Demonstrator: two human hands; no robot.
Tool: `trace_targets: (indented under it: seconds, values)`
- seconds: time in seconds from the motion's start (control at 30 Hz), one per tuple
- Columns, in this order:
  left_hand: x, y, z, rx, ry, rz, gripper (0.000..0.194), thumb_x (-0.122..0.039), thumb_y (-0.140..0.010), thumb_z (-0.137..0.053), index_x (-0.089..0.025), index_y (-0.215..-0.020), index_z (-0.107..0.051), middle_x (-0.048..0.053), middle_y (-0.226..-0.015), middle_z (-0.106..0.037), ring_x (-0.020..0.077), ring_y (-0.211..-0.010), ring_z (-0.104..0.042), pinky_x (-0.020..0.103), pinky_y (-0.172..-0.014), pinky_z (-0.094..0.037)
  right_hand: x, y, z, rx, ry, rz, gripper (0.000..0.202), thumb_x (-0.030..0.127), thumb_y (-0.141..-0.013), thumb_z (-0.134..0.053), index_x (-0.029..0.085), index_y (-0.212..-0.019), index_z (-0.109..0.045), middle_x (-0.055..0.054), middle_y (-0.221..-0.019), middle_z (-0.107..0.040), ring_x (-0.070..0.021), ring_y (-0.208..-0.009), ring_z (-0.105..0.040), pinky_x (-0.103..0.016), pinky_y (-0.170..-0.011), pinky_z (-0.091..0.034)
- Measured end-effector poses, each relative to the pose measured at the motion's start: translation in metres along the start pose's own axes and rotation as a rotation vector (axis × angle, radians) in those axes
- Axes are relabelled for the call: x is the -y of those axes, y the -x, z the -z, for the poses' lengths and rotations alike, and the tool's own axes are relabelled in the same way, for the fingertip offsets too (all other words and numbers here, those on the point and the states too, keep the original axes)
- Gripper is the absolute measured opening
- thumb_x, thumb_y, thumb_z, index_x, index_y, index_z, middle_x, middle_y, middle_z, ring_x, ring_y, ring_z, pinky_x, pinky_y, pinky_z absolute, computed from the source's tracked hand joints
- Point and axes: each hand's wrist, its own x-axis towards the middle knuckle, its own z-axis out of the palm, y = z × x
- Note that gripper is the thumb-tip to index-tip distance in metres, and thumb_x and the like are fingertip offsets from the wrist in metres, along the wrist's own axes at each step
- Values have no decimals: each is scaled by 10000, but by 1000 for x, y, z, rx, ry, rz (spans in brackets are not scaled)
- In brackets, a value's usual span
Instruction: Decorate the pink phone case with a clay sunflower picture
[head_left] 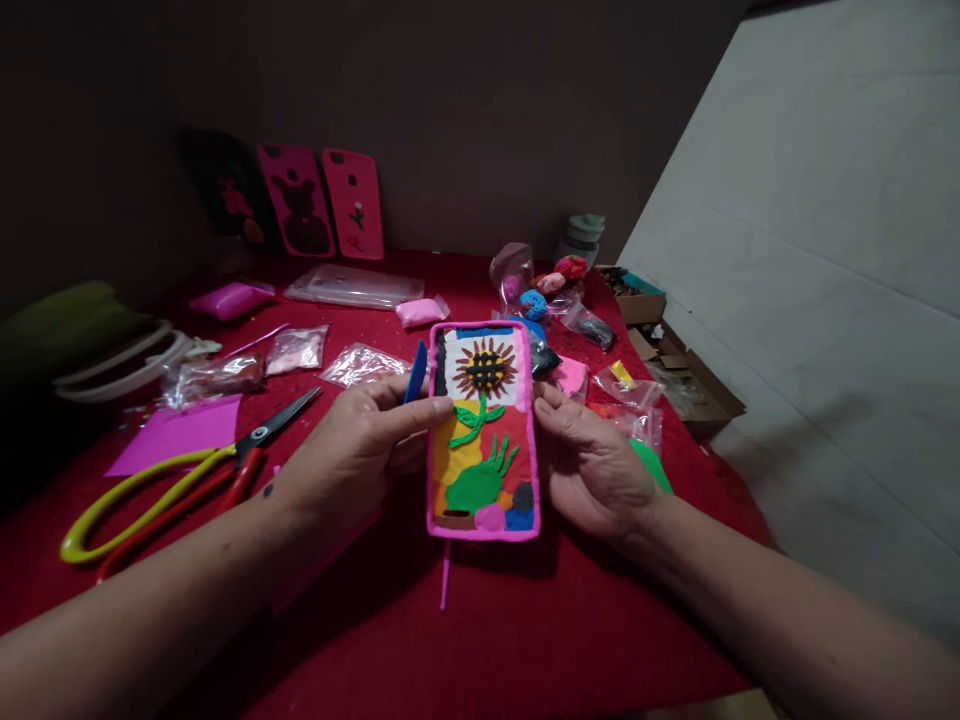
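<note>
A phone case (484, 430) covered in coloured clay stands tilted up between my hands, with a pink rim, a brown and yellow sunflower, green leaves and several coloured patches. My left hand (382, 430) grips its left edge, thumb on the front; a blue tool (416, 372) sticks up from the same hand. On the right edge, my right hand (592, 460) holds the case between thumb and fingers. Below the case a thin pink stick (445, 578) shows, its upper end hidden.
Yellow and red scissors (259, 435) lie open at the left on the red cloth (585, 630). Decorated cases (354, 205) lean against the back wall. Clay packets (424, 311) surround the work, a lidded jar (583, 238) stands behind, and cardboard boxes (697, 390) are at the right.
</note>
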Motion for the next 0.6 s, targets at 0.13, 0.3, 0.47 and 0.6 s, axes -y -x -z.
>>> trace_targets:
  seconds: [0.13, 0.3, 0.47, 0.6]
  values:
    - [1, 1, 3, 23, -5, -1, 142, -206, -673, -844, -153, -764, -749, -74, -450, -430, 20, -391, -274, 129, -394, -241, 0, -1, -1, 22, 15, 14, 125, 285, -837, -669, 250, -956, -660, -31, -1046, -775, -246, -1132, -676, -498, -1069, -479]
    - [3, 1, 5, 46, -28, 23, 183, -238, -676, -860, -149, -731, -710, -74, -473, -425, 15, -396, -262, 133, -396, -214, 0, -2, 2, -5, -5, 27, 126, 276, -859, -665, 252, -981, -644, -11, -1107, -767, -198, -1070, -697, -436, -1092, -460]
    - [3, 0, 4, 54, -56, 32, 214, -269, -679, -861, -149, -788, -722, -65, -512, -445, 15, -408, -271, 136, -404, -230, 1, -1, 3, -11, -41, -3, 156, 266, -846, -676, 250, -997, -641, -14, -1119, -768, -201, -1049, -706, -452, -1095, -455]
    - [-1, 0, 4, 1, -77, -38, 222, -281, -697, -844, -167, -834, -712, -28, -603, -552, 33, -433, -342, 160, -435, -325, 0, -3, 3, -7, -74, -3, 152, 261, -844, -668, 241, -995, -663, -24, -1059, -774, -225, -1066, -698, -477, -1091, -459]
